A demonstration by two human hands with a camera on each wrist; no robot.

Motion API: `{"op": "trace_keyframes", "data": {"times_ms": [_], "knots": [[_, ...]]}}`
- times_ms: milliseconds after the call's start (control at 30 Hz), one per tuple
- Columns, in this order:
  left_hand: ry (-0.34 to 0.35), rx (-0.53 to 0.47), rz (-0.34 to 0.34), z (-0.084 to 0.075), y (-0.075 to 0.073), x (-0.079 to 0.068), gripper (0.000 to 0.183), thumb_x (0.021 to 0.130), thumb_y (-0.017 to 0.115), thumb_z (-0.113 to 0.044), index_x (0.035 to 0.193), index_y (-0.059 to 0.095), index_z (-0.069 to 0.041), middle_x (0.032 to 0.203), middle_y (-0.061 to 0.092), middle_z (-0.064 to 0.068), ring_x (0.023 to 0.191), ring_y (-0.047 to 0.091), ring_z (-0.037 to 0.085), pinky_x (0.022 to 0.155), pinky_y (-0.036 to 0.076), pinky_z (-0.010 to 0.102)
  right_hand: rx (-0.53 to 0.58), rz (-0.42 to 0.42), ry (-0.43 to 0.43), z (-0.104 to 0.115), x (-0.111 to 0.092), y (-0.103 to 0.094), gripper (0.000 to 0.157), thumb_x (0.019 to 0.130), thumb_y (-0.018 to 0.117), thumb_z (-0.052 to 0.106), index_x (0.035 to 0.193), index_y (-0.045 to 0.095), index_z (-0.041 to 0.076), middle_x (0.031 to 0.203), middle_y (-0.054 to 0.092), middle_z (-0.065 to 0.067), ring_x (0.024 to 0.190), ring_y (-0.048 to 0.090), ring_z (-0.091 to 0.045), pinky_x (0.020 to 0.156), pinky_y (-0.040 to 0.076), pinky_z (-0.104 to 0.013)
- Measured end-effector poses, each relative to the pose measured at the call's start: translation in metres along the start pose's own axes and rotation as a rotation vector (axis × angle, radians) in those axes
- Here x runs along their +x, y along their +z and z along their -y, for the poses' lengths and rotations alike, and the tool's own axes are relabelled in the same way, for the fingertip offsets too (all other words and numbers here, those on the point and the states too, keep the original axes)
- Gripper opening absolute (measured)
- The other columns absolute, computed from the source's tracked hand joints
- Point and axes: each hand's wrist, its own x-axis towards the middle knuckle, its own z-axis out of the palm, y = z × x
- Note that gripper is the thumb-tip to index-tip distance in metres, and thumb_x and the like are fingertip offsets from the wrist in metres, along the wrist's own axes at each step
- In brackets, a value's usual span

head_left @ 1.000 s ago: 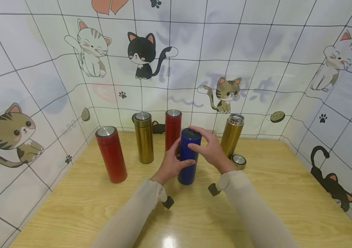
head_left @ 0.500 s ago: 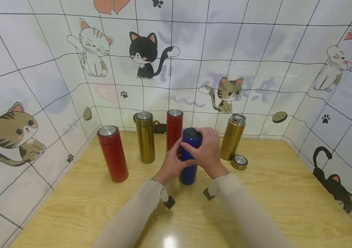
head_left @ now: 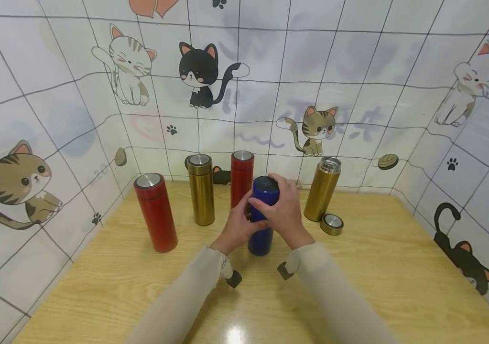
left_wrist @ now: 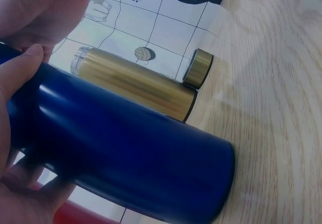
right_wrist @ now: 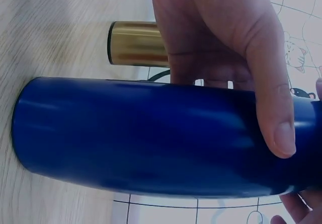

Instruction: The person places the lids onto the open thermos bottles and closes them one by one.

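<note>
A blue thermos flask (head_left: pixel 260 241) stands upright on the table, its dark top facing up. My left hand (head_left: pixel 239 224) grips its body from the left, thumb across the front, as the left wrist view also shows. My right hand (head_left: pixel 286 210) holds the lid (head_left: pixel 266 184) of the blue flask, thumb on the near side and fingers around the far side. Behind the right hand a gold thermos flask (head_left: pixel 322 191) stands with its steel mouth uncovered. A gold lid (head_left: pixel 331 224) lies on the table beside it.
To the left stand a red flask (head_left: pixel 156 215) and a gold flask (head_left: pixel 201 191), both capped. Another capped red flask (head_left: pixel 242 174) is just behind the blue one. The wooden table (head_left: pixel 119 296) meets cat-patterned walls (head_left: pixel 261 62) at the back and sides.
My right hand has turned around the top of the blue flask, its fingers closing in around the lid. The left hand keeps its grip, and the flask stays in place.
</note>
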Motion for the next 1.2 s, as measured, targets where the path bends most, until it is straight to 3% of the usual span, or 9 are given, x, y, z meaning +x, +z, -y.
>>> {"op": "trace_keyframes", "data": {"times_ms": [233,367,500,833,1000,1200], "knots": [[0.040,0.005,0.016,-0.030,-0.004,-0.008,0.083,0.084,0.077,-0.011,0.152,0.030,-0.016,0.142,0.049,0.007,0.126,0.052,0.023,0.102,0.043,0.046,0.182,0.134,-0.006,-0.007,0.002,-0.010,0.073,0.080,0.081,0.031,0.142,0.045,0.017,0.129,0.050,-0.011,0.116,0.046,-0.028,0.096,0.044,-0.054],[0.031,0.003,0.009,-0.034,-0.004,-0.010,0.083,0.084,0.078,-0.010,0.152,0.030,-0.016,0.140,0.051,0.009,0.124,0.053,0.024,0.102,0.043,0.047,0.273,0.202,-0.024,-0.013,0.002,-0.014,0.075,0.081,0.082,0.025,0.144,0.043,0.016,0.137,0.047,-0.009,0.125,0.044,-0.028,0.105,0.035,-0.056],[0.041,0.000,0.011,-0.034,-0.003,-0.010,0.083,0.084,0.078,-0.011,0.152,0.030,-0.015,0.140,0.051,0.010,0.125,0.053,0.024,0.102,0.043,0.046,0.255,0.202,-0.054,-0.017,0.002,-0.015,0.075,0.080,0.082,0.027,0.143,0.044,0.015,0.138,0.047,-0.008,0.127,0.043,-0.028,0.107,0.031,-0.058],[0.051,0.006,0.016,-0.032,-0.003,-0.010,0.084,0.084,0.078,-0.014,0.152,0.030,-0.015,0.140,0.052,0.009,0.124,0.054,0.023,0.101,0.044,0.044,0.055,0.069,-0.118,-0.015,-0.005,-0.011,0.076,0.077,0.083,0.035,0.141,0.048,0.014,0.129,0.054,-0.009,0.116,0.045,-0.028,0.096,0.038,-0.054],[0.060,0.003,0.019,-0.032,-0.002,-0.010,0.083,0.084,0.078,-0.014,0.152,0.031,-0.015,0.140,0.052,0.008,0.124,0.054,0.023,0.101,0.044,0.046,-0.041,-0.060,-0.217,-0.015,-0.007,-0.007,0.076,0.073,0.086,0.037,0.137,0.054,0.011,0.123,0.061,-0.008,0.103,0.046,-0.026,0.086,0.037,-0.046],[0.058,0.004,0.008,-0.032,-0.002,-0.010,0.081,0.085,0.077,-0.013,0.151,0.031,-0.014,0.139,0.053,0.008,0.123,0.054,0.023,0.102,0.043,0.046,-0.139,-0.196,-0.324,-0.011,-0.011,-0.007,0.076,0.069,0.088,0.038,0.131,0.059,0.006,0.115,0.067,-0.009,0.094,0.049,-0.027,0.081,0.034,-0.047]]}}
